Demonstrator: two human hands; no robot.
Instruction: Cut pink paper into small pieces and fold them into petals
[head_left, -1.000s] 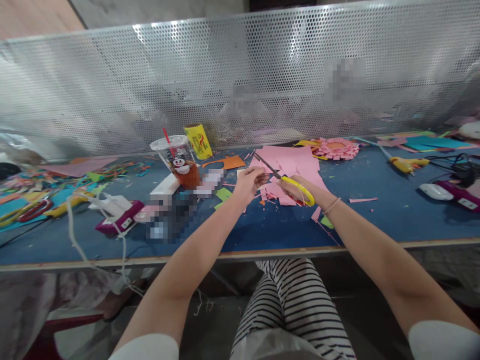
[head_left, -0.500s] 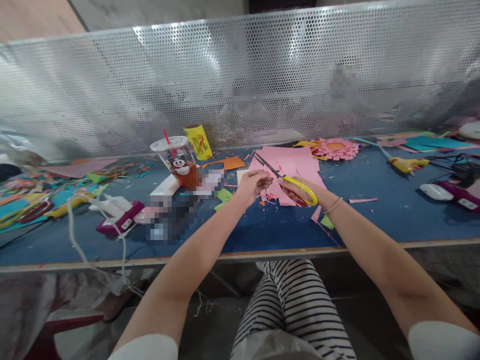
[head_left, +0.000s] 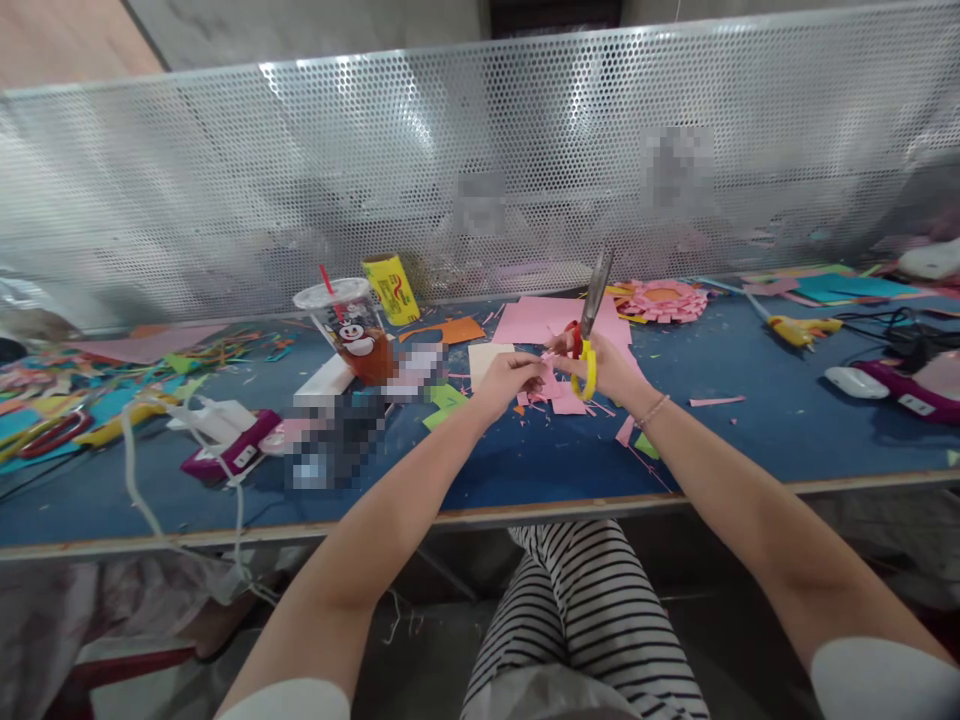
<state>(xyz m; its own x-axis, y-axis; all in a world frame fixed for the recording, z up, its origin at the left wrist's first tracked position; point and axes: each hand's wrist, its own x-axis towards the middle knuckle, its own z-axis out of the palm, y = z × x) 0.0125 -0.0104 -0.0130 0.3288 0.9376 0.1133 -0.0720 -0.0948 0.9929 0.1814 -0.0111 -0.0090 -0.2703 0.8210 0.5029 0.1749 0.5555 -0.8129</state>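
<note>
My left hand (head_left: 510,382) is closed, its fingertips pinching a small piece of pink paper (head_left: 550,372). My right hand (head_left: 609,368) is closed around scissors (head_left: 596,290) with a yellow and a red handle loop; the blades are together and point up, away from the tabletop. The right fingertips meet the same pink piece beside the left ones, though their exact contact is too small to make out. Behind and under both hands lies a large pink sheet (head_left: 521,318), with pink scraps (head_left: 568,400) near its front edge.
A drink cup (head_left: 358,340) with a red straw and a yellow box (head_left: 391,288) stand at the left. A pink paper rosette (head_left: 664,300) lies behind my right hand. Glue gun (head_left: 799,330) and purple power strip (head_left: 911,388) sit right. A perforated metal panel (head_left: 420,200) borders the back.
The scissors have swung from pointing left over the paper to pointing upward, blades closed. My right fingertips have come to the pink piece in my left hand. The view has shifted slightly.
</note>
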